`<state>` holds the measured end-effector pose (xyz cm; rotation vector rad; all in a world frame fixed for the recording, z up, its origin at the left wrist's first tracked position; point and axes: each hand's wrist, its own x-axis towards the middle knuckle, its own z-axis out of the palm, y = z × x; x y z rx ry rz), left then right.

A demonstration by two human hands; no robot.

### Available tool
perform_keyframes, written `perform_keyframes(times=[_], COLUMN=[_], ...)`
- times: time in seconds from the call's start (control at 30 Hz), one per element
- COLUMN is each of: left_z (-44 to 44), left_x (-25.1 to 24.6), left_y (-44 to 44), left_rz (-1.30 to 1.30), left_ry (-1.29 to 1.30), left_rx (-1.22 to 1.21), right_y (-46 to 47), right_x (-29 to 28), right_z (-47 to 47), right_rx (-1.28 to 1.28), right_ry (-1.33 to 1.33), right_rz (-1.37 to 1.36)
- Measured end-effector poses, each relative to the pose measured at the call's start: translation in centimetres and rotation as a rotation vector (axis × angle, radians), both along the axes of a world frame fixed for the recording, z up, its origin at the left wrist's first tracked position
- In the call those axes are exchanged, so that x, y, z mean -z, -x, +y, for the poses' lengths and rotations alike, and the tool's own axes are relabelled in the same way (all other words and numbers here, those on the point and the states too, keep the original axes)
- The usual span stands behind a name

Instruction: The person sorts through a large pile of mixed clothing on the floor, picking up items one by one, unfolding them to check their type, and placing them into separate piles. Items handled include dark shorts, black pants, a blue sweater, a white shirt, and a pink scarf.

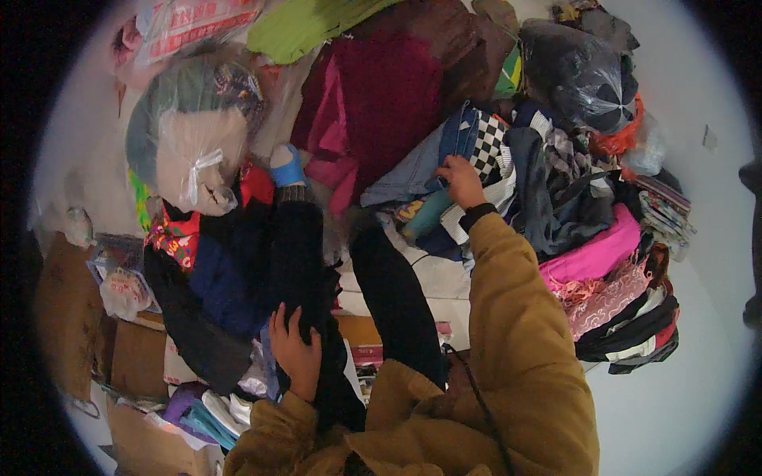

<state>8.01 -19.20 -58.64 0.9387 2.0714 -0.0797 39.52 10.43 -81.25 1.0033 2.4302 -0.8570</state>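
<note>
My right hand reaches into a pile of clothes, its fingers at the edge of a folded blue denim garment. Whether the fingers pinch the cloth is hard to tell. Just beyond them lies a black-and-white checkered cloth, with a striped white cloth below and to its right. My left hand rests with spread fingers on my dark trouser leg. A maroon cloth is spread ahead, beside the denim.
A tied clear plastic bag of clothes stands at left, and a dark tied bag at upper right. Dark grey garments, a bright pink cloth and stacked clothes are on the right. Cardboard boxes stand at lower left.
</note>
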Motion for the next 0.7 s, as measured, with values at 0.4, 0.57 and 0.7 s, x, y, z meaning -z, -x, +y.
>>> perform_keyframes(times=[0.4,0.57,0.7], left_z=[-0.6,-1.4,-1.9], left_x=[0.1,0.0,-0.2], left_y=[0.3,0.4,0.5], left_rz=[0.02,0.013,0.014], left_ry=[-0.042,-0.094,-0.107], left_rx=[-0.003,-0.029,-0.048], right_y=[7.9,9.5,8.8], right_x=[4.2,3.3,-1.9], right_z=[2.1,2.2,1.5], right_rx=[-0.321,-0.333,-0.398], right_ry=[-0.106,0.151,0.104], right_rz=[-0.087,-0.285,-0.235])
